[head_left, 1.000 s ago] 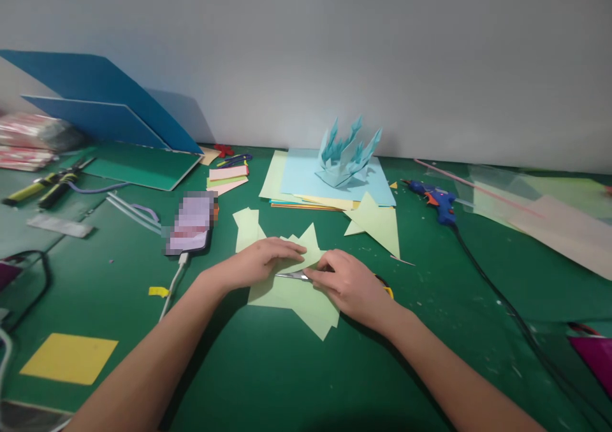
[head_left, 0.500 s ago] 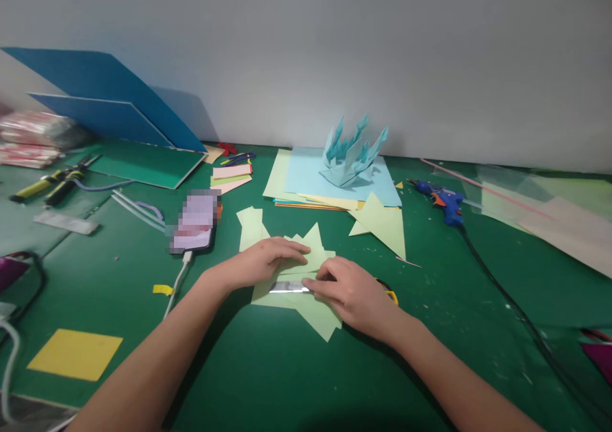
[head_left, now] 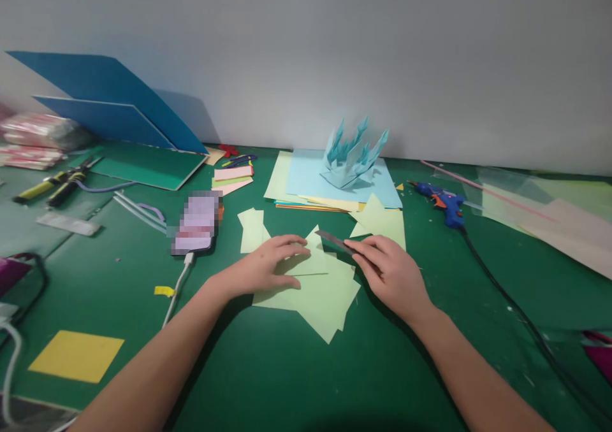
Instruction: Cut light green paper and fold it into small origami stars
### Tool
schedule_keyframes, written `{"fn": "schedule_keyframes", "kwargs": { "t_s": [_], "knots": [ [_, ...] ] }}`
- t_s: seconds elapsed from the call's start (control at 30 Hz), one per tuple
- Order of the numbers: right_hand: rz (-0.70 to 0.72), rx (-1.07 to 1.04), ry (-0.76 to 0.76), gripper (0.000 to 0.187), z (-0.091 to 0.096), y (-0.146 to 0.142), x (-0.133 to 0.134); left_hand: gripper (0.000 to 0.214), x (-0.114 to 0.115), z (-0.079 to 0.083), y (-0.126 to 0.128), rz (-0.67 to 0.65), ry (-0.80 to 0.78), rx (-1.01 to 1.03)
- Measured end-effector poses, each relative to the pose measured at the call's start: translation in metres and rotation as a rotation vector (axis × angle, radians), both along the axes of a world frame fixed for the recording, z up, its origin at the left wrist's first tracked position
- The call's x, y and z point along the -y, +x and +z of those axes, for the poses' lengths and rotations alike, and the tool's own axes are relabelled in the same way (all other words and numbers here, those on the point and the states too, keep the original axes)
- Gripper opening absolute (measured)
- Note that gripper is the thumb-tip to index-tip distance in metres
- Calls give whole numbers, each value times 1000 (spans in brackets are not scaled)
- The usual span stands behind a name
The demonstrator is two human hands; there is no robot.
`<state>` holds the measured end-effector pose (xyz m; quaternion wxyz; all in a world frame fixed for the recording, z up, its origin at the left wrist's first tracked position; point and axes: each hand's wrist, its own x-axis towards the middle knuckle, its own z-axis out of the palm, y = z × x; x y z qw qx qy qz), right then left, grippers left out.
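Observation:
Pale green papers (head_left: 318,301) lie in an overlapping pile on the table in front of me, with pointed corners sticking out. My left hand (head_left: 270,263) rests at the pile's left side, fingers spread, thumb on the top paper. A thin dark line, like an edge or fold, runs across that paper by the thumb. My right hand (head_left: 389,269) is closed round a flat metal blade (head_left: 333,239), raised over the right of the pile and pointing up to the left. Its handle is hidden in my fingers, so I cannot tell which tool it is.
Behind the pile, a blue folded-paper model (head_left: 351,161) stands on stacked coloured sheets (head_left: 299,171). A phone (head_left: 196,222) on a white cable lies left; a blue glue gun (head_left: 444,202) with a black cord lies right. Pliers (head_left: 60,187) and a yellow card (head_left: 76,355) are further left.
My right hand has lifted the blade off the papers and moved right, tilting its tip upward. My left hand stays on the pile with its thumb now further from the fingers.

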<state>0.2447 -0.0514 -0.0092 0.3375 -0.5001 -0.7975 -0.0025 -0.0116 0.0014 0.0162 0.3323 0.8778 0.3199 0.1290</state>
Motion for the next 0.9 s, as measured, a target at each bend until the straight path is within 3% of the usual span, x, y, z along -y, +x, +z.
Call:
{"fn": "schedule_keyframes", "kwargs": {
  "t_s": [0.17, 0.33, 0.47, 0.6, 0.77, 0.9],
  "knots": [
    [-47, 141, -7, 29, -7, -8, -3, 48, 2, -5, 5, 2, 143, -41],
    [89, 97, -30, 36, -3, -19, 2, 24, 2, -8, 9, -95, 404, 10],
    [157, 47, -115, 48, -2, -24, 4, 23, 4, -8, 9, 14, 497, 160],
    [146, -29, -172, 53, -4, -26, 4, 20, 10, -1, 12, 203, 359, 401],
    [165, -185, -126, 17, -2, -28, 4, 20, 15, 3, 15, 418, 8, 605],
    [194, -317, -110, 13, 0, -28, 4, 27, 10, 2, 14, 590, -103, 734]
  ]
}}
